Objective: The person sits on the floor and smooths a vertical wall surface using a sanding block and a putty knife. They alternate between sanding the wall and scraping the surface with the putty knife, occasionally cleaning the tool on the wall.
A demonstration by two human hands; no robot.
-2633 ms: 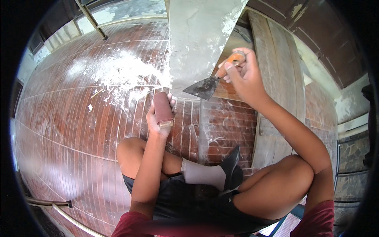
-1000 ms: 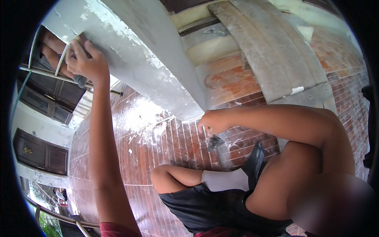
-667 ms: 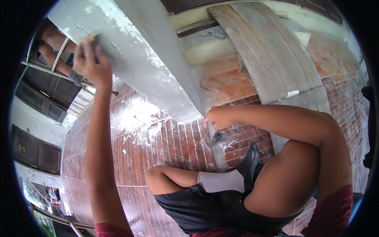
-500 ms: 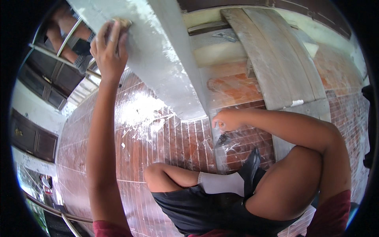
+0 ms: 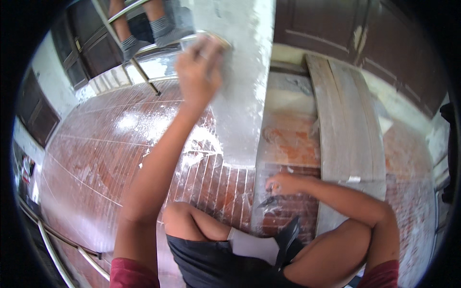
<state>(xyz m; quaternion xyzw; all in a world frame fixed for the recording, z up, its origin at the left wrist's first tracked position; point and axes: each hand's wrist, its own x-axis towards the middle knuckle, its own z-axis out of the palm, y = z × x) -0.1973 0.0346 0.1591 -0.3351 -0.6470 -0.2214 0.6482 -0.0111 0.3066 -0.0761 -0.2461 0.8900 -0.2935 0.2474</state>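
My left hand (image 5: 199, 72) is raised to the grey plastered pillar (image 5: 240, 96), with its fingers wrapped over a tan sanding pad (image 5: 222, 42) pressed on the surface. Motion blurs the fingers and the pad. My right hand (image 5: 283, 184) is low beside the pillar's foot, its fingers curled in; whatever they may hold is hidden. Just below it is a dark, pointed scrap or blade (image 5: 267, 202), too unclear to name. My legs are folded under me on the tiled floor (image 5: 120, 168).
Long dusty boards (image 5: 345, 120) slope down at the right. White dust and crumbs lie around the pillar's base. Another person's socked feet (image 5: 165, 32) stand on a metal-framed ladder or scaffold (image 5: 144, 77) at the upper left. Metal rails (image 5: 53, 240) are at lower left.
My view has turned, so the pillar stands more upright and farther right. The left hand with the sanding pad stays at the pillar, now near its left edge. The right hand remains low and curled.
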